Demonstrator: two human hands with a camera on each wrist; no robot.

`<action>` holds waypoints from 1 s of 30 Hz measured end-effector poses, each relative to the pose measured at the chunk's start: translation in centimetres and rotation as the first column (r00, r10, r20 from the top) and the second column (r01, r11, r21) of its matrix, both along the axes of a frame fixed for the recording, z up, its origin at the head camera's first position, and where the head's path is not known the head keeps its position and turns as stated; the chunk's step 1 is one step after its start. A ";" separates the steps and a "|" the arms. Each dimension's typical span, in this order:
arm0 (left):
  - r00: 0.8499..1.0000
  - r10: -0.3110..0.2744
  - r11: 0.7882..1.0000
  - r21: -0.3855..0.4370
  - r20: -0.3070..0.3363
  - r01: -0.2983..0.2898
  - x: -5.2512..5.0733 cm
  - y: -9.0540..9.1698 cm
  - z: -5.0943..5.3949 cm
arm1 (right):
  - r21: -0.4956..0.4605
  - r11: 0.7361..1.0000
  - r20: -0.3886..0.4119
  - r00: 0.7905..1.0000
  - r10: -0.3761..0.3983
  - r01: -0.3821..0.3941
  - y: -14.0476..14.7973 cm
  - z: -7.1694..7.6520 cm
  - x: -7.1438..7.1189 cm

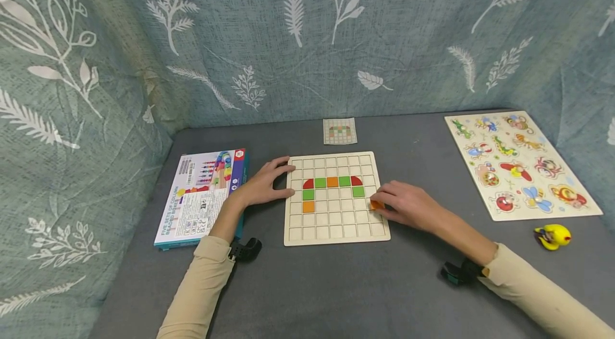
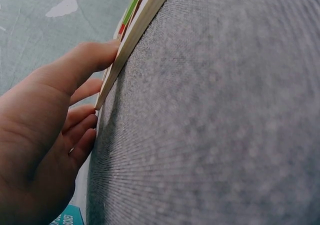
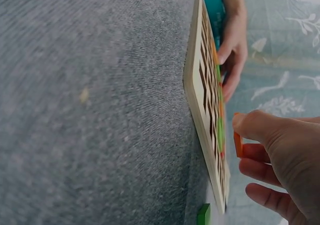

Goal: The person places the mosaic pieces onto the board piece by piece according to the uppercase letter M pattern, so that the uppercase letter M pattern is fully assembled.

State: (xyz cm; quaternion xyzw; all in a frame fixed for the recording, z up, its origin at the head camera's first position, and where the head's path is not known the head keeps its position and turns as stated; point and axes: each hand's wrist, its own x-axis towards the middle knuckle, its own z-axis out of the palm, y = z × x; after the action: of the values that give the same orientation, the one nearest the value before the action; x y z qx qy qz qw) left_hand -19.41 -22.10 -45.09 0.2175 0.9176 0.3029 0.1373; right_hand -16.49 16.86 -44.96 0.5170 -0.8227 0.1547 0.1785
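Observation:
A square wooden grid board lies flat in the middle of the table. Red curved pieces end a row of green and orange square tiles on it; a green tile sits lower right, and an orange tile lower left. Between thumb and fingers, my right hand pinches another orange tile, held just above the board's right side. My left hand rests its thumb and fingertips against the board's left edge, fingers loosely extended.
Behind the board lies a small pattern card. A boxed bead set is at left; an animal picture board and a yellow duck toy are at right. The right wrist view shows a green piece beside the board.

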 end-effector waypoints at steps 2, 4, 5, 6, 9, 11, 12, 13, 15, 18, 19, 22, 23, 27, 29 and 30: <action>1.000 -0.001 1.000 0.002 0.000 0.001 0.0 0.0 0.0 | -0.006 1.000 -0.006 1.000 0.006 -0.006 -0.2 0.0 -0.1; 1.000 -0.002 1.000 0.001 -0.001 0.002 0.0 -0.1 0.0 | -0.013 1.000 -0.009 1.000 0.012 -0.012 -0.3 0.0 -0.2; 1.000 -0.001 1.000 0.001 0.000 0.001 0.0 -0.1 0.0 | -0.016 1.000 -0.011 1.000 0.013 -0.013 -0.4 0.0 -0.2; 1.000 0.000 1.000 0.001 0.001 0.000 0.0 -0.1 0.0 | -0.019 1.000 -0.012 1.000 0.014 -0.015 -0.4 0.0 -0.2; 1.000 0.004 1.000 -0.002 0.001 -0.004 0.0 -0.1 0.0 | -0.025 1.000 -0.009 1.000 0.018 -0.019 -0.6 0.0 -0.3; 1.000 0.008 1.000 -0.007 0.001 -0.008 0.1 -0.1 0.0 | -0.026 0.999 -0.008 1.000 0.021 -0.021 -0.7 -0.1 -0.3; 1.000 0.010 1.000 -0.010 0.001 -0.010 0.1 -0.1 0.0 | -0.026 0.999 -0.007 1.000 0.022 -0.022 -0.8 -0.1 -0.3; 1.000 0.011 1.000 -0.014 0.000 -0.011 0.1 0.0 0.0 | -0.026 0.999 -0.006 1.000 0.023 -0.023 -0.9 -0.1 -0.3; 1.000 0.014 1.000 -0.017 -0.003 -0.014 0.2 0.0 -0.1 | -0.024 0.999 -0.006 1.000 0.024 -0.024 -1.0 -0.1 -0.3; 1.000 0.014 1.000 -0.015 -0.007 -0.014 0.2 0.0 -0.1 | -0.018 1.000 -0.005 1.000 0.020 -0.020 -1.1 -0.1 -0.3; 1.000 0.015 1.000 -0.014 -0.008 -0.015 0.2 0.0 -0.1 | -0.016 1.000 -0.003 1.000 0.020 -0.021 -1.2 -0.1 -0.3; 1.000 0.014 1.000 -0.011 -0.010 -0.014 0.2 0.0 -0.2 | -0.014 1.000 0.002 1.000 0.025 -0.025 -1.4 -0.1 -0.4; 1.000 0.015 1.000 -0.011 -0.010 -0.015 0.2 -0.1 -0.2 | -0.014 0.999 0.002 1.000 0.029 -0.029 -1.4 -0.1 -0.4; 1.000 0.009 1.000 -0.009 -0.008 -0.009 0.1 -0.1 -0.2 | -0.014 0.999 -0.002 0.999 0.042 -0.042 -1.7 0.0 -0.5; 1.000 0.007 1.000 -0.007 -0.007 -0.007 0.1 -0.1 -0.1 | -0.012 0.999 0.002 0.999 0.047 -0.047 -1.8 0.0 -0.6; 1.000 0.006 1.000 -0.005 -0.006 -0.006 0.1 -0.1 -0.1 | -0.011 0.999 0.009 0.999 0.050 -0.050 -1.9 -0.1 -0.6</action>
State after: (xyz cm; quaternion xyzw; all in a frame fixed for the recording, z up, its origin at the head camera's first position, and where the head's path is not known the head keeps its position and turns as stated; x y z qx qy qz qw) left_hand -19.34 -22.16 -45.17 0.2152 0.9195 0.3002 0.1345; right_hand -17.09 14.92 -45.02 0.5357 -0.8096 0.1658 0.1735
